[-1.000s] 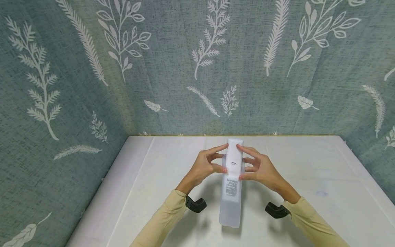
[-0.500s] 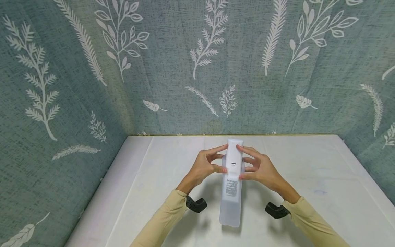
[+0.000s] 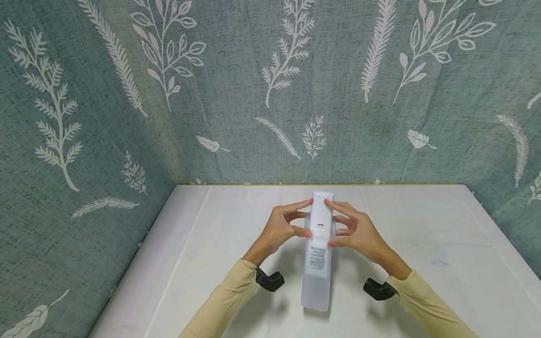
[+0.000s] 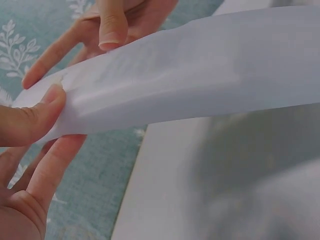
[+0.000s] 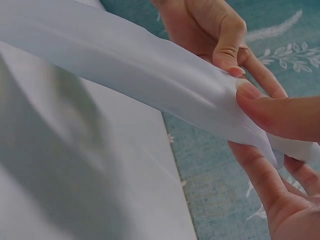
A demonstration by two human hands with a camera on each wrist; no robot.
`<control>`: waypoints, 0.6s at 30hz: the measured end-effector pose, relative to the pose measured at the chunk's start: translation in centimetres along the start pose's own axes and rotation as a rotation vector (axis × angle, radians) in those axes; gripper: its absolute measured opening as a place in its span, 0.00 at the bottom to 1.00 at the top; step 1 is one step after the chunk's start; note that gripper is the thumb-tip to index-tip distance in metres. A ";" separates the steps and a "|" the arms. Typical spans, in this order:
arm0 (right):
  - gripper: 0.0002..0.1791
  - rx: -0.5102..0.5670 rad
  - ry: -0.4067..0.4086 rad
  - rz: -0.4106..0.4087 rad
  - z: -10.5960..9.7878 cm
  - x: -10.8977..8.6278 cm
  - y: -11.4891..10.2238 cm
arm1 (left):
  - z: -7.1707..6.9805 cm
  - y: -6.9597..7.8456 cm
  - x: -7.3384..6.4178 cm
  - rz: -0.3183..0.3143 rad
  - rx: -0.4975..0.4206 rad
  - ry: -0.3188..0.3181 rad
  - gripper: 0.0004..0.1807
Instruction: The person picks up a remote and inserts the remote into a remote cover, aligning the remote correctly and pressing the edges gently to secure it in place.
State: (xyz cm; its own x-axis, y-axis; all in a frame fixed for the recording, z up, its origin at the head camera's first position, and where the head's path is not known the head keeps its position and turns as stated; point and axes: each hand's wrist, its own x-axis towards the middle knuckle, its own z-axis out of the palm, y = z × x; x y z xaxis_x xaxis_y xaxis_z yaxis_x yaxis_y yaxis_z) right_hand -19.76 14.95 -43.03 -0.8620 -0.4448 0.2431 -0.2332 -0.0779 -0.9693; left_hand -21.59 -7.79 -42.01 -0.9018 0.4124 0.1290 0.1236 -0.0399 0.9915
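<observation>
A white remote control (image 3: 322, 213) juts from the far end of a frosted, translucent sleeve (image 3: 316, 293). Fine print shows through the sleeve below a small latch mark on the remote. My left hand (image 3: 279, 230) pinches the left edge, its thumb at the sleeve's mouth and its index finger up by the remote's far end. From the right, my right hand (image 3: 359, 230) grips in the same way. In the right wrist view the bare remote end (image 5: 297, 148) shows past the sleeve's mouth. The sleeve's long near part (image 4: 210, 70) hangs free of both hands, and its shadow falls on the table.
A white-covered table (image 3: 228, 211) lies under both hands. Green-blue cloth (image 3: 236, 84) with white leaf prints stands behind it and along the sides. A black wrist mount (image 3: 270, 280) sits at each cuff of the yellow sleeves.
</observation>
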 end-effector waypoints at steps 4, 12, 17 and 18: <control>0.50 -0.002 0.005 -0.001 0.1 0.0 0.0 | -0.1 -0.1 0.0 0.003 0.005 -0.003 0.40; 0.50 -0.002 0.007 0.000 0.2 -0.1 0.0 | -0.1 -0.4 0.0 0.003 -0.002 0.008 0.40; 0.50 -0.009 0.006 -0.003 0.2 0.0 0.0 | -0.1 -0.4 0.1 -0.007 -0.019 0.013 0.39; 0.50 -0.009 0.005 -0.003 0.2 0.0 0.0 | -0.1 -0.5 0.1 -0.007 -0.019 0.013 0.39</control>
State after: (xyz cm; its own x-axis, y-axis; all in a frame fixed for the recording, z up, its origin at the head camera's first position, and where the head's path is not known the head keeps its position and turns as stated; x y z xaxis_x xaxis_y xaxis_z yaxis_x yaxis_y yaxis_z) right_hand -19.68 14.74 -43.07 -0.8634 -0.4401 0.2465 -0.2398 -0.0718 -0.9682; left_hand -21.78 -7.85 -42.44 -0.9081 0.4006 0.1216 0.1092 -0.0538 0.9926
